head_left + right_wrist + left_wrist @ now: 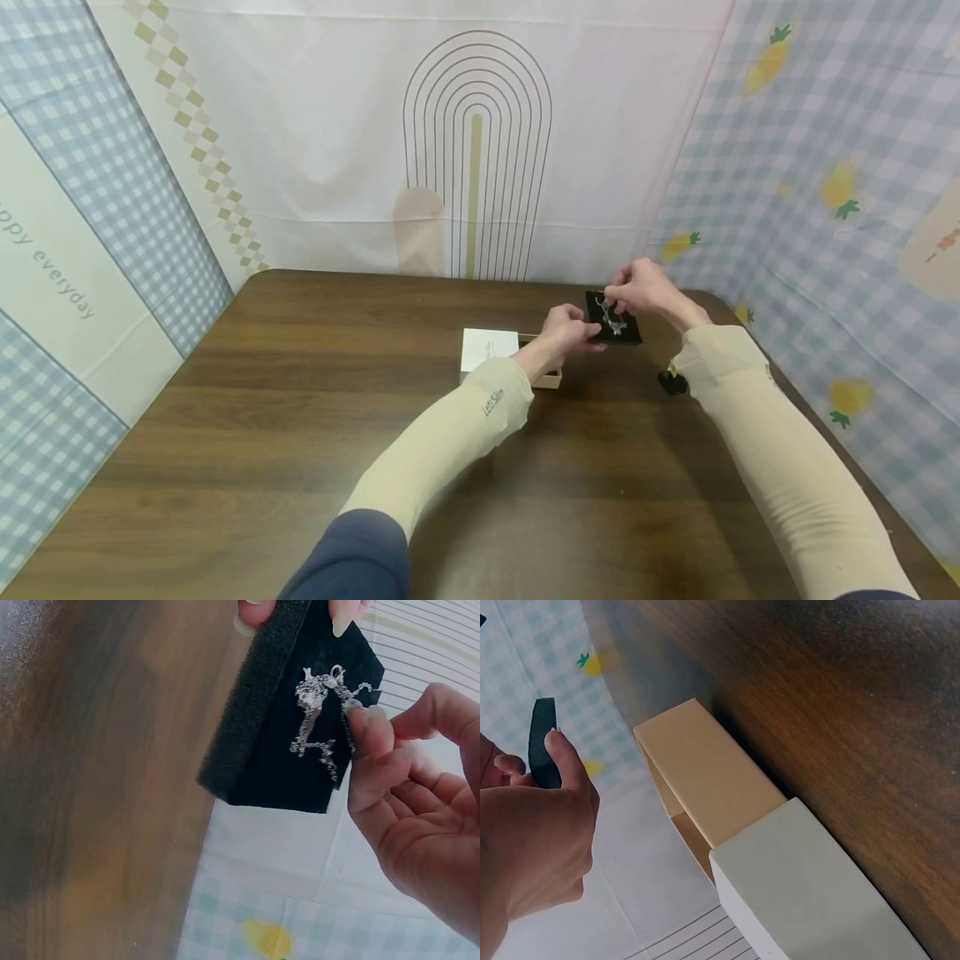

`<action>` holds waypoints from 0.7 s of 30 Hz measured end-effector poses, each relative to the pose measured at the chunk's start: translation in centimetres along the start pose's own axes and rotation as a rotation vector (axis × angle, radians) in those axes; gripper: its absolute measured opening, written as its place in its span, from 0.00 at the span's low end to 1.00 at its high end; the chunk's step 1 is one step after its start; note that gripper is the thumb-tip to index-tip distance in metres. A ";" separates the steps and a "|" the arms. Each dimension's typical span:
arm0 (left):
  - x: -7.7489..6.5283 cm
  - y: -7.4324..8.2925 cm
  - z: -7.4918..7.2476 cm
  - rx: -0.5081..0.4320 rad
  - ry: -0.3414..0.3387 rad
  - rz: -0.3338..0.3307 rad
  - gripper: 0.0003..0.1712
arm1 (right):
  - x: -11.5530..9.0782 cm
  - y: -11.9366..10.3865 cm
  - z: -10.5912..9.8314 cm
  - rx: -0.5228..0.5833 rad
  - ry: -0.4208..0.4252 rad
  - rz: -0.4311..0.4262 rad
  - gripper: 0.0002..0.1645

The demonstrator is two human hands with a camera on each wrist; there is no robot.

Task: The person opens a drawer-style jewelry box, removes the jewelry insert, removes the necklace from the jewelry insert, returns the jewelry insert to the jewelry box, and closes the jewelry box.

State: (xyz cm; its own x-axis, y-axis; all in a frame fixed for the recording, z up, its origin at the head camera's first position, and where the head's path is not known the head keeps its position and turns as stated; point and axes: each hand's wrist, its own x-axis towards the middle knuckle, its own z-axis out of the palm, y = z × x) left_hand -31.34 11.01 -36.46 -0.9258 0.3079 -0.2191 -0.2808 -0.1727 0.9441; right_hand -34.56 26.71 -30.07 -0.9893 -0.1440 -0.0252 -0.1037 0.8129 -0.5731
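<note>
My left hand grips a black foam pad at one edge, thumb on its face, holding it tilted above the table. On the pad lies a silver necklace with a figure-like pendant and a fine chain. The fingertips of my right hand pinch the chain near the pad's edge. Below the left forearm stands a small box: a white sleeve with its tan drawer pulled partway out. In the left wrist view the pad shows edge-on and the necklace is hidden.
A small black object with a yellow bit sits on the wooden table beside the right cuff, which partly covers it. Behind the table hangs a white patterned cloth; checked cloth borders the right side.
</note>
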 end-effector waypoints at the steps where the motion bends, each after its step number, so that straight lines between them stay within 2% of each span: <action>1: 0.0 0.0 0.0 0.001 -0.002 0.000 0.12 | 0.0 0.0 0.0 0.007 0.004 0.001 0.08; 6: -0.2 0.1 0.1 0.009 -0.007 0.001 0.13 | -0.1 0.4 0.0 0.046 0.006 -0.001 0.06; 11: -0.2 0.2 0.1 0.026 0.008 0.007 0.14 | -0.1 0.6 -0.2 0.146 -0.040 0.001 0.06; 21: -0.4 0.3 0.0 0.053 0.021 -0.008 0.17 | -0.4 0.4 -0.2 0.345 -0.178 0.072 0.20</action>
State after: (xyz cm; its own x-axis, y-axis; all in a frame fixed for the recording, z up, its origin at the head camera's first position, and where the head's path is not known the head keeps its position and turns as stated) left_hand -31.08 10.88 -36.10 -0.9290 0.2891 -0.2309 -0.2746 -0.1203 0.9540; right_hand -34.20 27.24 -30.10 -0.9561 -0.2144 -0.1996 0.0357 0.5912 -0.8057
